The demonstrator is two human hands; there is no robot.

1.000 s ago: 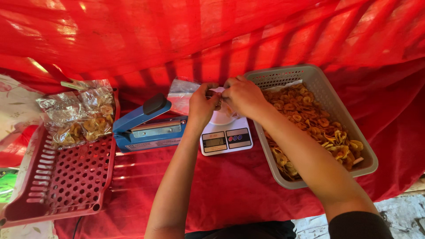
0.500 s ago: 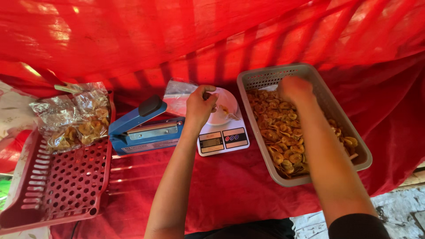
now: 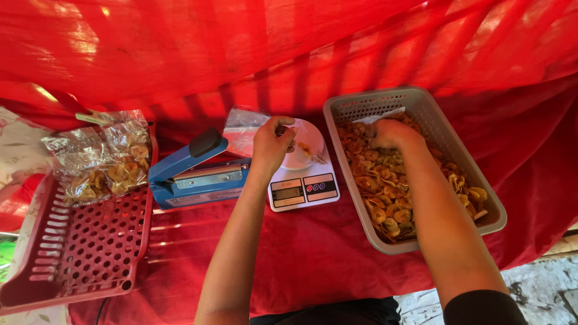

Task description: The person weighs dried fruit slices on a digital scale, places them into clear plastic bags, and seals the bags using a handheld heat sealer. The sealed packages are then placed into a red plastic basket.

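Red cloth unchanged; right hand point(image 3: 390, 133) (earlier hovering) grips chips point(image 3: 391, 192).

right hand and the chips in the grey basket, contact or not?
Touching. The head view shows the right hand pressed down into the chips at the far end of the grey basket, its fingers buried among them with no gap visible.

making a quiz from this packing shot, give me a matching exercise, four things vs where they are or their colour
Things:
1. heat sealer
2. grey basket
3. filled clear bags
4. kitchen scale

Descriptions:
A. in the red tray
B. blue, left of the scale
C. white, beneath the left hand
D. holds loose chips, right hand inside

Pairs: 1-B, 2-D, 3-A, 4-C
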